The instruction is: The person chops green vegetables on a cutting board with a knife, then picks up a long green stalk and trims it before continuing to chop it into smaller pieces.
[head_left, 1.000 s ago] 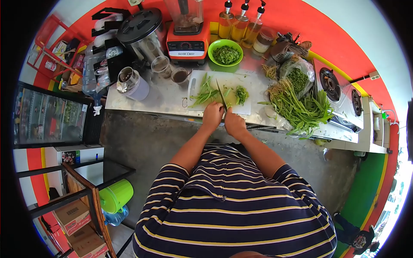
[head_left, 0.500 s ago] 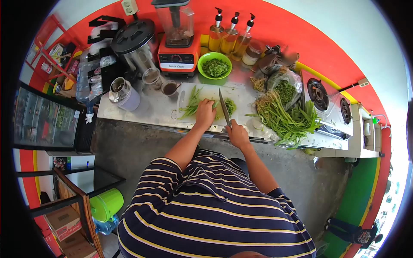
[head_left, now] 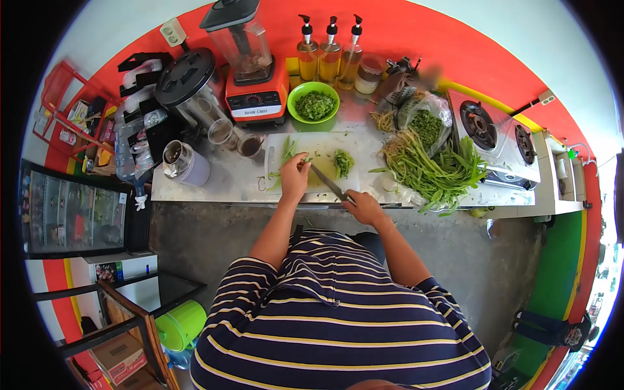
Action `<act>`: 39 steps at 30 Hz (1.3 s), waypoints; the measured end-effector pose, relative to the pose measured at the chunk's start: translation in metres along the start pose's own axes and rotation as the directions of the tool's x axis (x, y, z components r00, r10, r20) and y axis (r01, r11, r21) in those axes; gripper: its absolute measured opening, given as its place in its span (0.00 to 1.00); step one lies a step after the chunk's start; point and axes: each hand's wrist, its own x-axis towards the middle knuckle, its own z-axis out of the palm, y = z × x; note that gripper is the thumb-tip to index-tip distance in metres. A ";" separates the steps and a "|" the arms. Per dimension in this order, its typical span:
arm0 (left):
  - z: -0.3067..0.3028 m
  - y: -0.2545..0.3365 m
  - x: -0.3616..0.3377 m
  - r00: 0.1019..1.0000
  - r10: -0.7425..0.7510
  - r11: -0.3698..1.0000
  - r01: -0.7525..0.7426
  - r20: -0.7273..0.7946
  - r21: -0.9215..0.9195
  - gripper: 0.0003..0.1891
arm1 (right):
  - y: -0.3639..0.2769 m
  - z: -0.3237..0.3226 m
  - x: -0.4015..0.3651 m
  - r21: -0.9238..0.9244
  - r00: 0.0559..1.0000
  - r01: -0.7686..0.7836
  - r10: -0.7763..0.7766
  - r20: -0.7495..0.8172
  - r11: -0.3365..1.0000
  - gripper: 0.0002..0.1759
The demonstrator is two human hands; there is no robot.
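My right hand (head_left: 365,209) is wrapped round the handle of a kitchen knife (head_left: 330,182), whose blade slants up and left over the white cutting board (head_left: 328,142). At the blade's tip, my left hand (head_left: 296,177) has its fingers pinched together. What they hold, if anything, is too small to make out. Long green stems (head_left: 286,149) lie on the board, partly hidden behind my left hand. A small heap of chopped greens (head_left: 343,162) sits on the board right of the blade, apart from both hands.
Behind the board stand a green bowl (head_left: 329,91) of chopped greens, a red blender (head_left: 257,97) and pump bottles (head_left: 329,60). A bunch of leafy greens (head_left: 429,170) lies to the right, before a gas stove (head_left: 484,130). Cups (head_left: 249,145) stand at the left.
The knife has swung from nearly upright beside the chopped greens to a lower slant leftward. My left hand has left the cutting spot, its fingers now at the blade's tip. The view has shifted.
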 end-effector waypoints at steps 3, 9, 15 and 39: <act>-0.009 -0.004 -0.012 0.999 0.025 1.000 -0.025 0.041 0.001 0.15 | -0.002 -0.005 0.005 -0.014 0.996 -0.083 0.082 -0.045 0.996 0.17; -0.011 -0.017 -0.028 0.993 0.093 0.993 -0.097 0.080 0.060 0.09 | 0.005 -0.010 0.009 -0.008 0.980 -0.102 0.100 -0.173 0.995 0.18; 0.005 -0.008 -0.028 0.987 0.126 0.992 -0.127 0.104 0.003 0.06 | -0.011 -0.013 0.004 0.011 0.983 -0.027 0.029 -0.181 1.000 0.16; 0.017 -0.016 -0.033 0.861 0.483 0.838 -0.507 0.160 0.203 0.08 | -0.059 0.038 0.022 -0.373 0.971 -0.239 0.226 -0.078 0.897 0.12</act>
